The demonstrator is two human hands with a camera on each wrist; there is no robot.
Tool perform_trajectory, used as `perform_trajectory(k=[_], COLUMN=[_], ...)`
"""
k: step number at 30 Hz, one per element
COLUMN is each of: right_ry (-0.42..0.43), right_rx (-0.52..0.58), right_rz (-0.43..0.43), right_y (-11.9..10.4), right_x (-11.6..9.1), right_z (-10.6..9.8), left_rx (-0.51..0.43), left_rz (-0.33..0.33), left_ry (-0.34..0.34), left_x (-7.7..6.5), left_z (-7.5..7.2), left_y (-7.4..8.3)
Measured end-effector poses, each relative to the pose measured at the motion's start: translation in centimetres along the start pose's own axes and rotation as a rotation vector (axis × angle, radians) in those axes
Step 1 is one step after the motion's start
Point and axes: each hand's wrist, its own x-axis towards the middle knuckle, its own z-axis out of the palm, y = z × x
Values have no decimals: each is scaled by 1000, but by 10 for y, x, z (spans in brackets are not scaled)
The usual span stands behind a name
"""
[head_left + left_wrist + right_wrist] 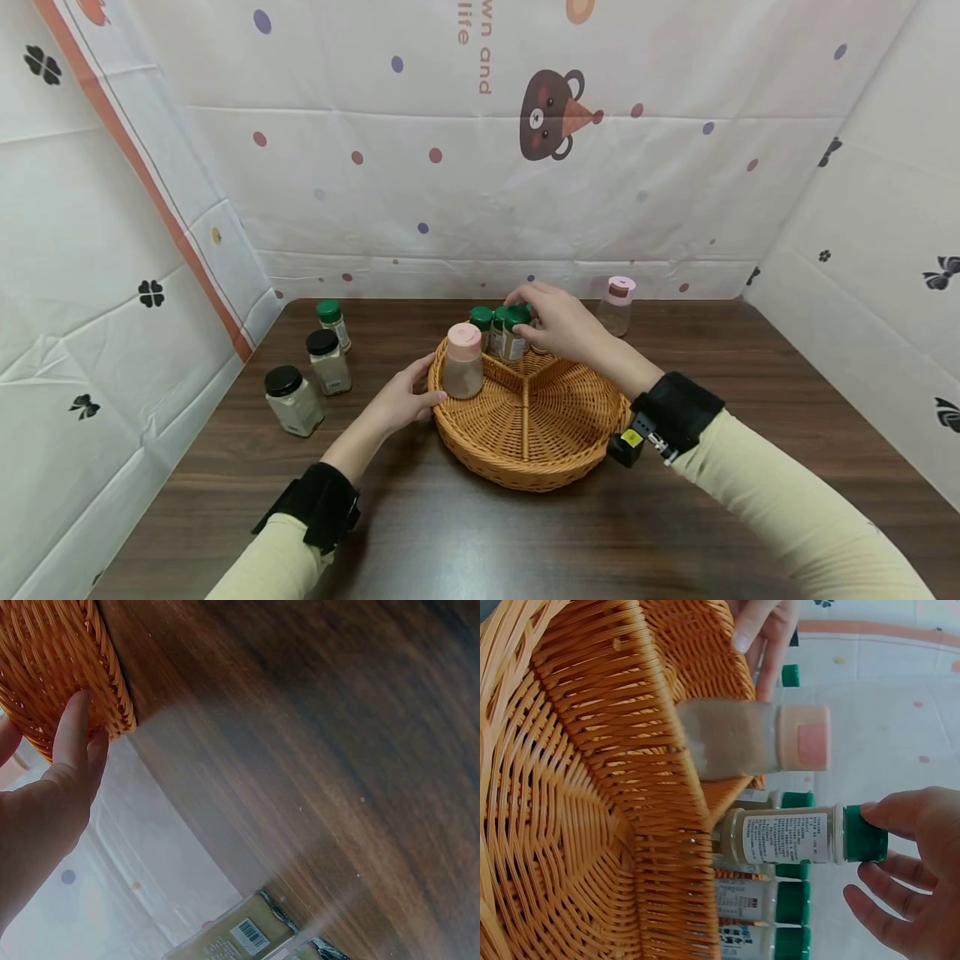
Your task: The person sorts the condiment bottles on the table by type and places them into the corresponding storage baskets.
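Green-capped spice jar (785,838) is near the centre of the head frame, at the basket's rear compartment; whether its base rests there I cannot tell. From the left of that frame, two black-lidded jars (295,403) stand on the dark wooden desk (420,542), with a lone green-topped jar (334,325) just behind them. Next, the left hand (403,398) holds the left rim of a round wicker basket (525,477), its grip set with the thumb over the edge and the fingers along the outer wall. A pink-capped bottle (462,367) stands upright in the left compartment, and other green-capped jars (791,901) cluster in the rear one. The right hand (557,321) reaches in from the right, its grip pinching the spice jar's cap between thumb and fingers. Farther right, near the back edge, stands a lilac-capped bottle (617,310).
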Motion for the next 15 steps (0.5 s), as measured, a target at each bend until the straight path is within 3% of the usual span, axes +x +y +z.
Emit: perform_trajectory(k=[15], right_ry=[-8], right_rx=[-101], right_rz=[42], right_y=[-6], right_x=[11], right_z=[34], left_rx=[-23], left_rz=[-5], left_ry=[-1], left_x=[-1], left_z=[1], left_y=[1])
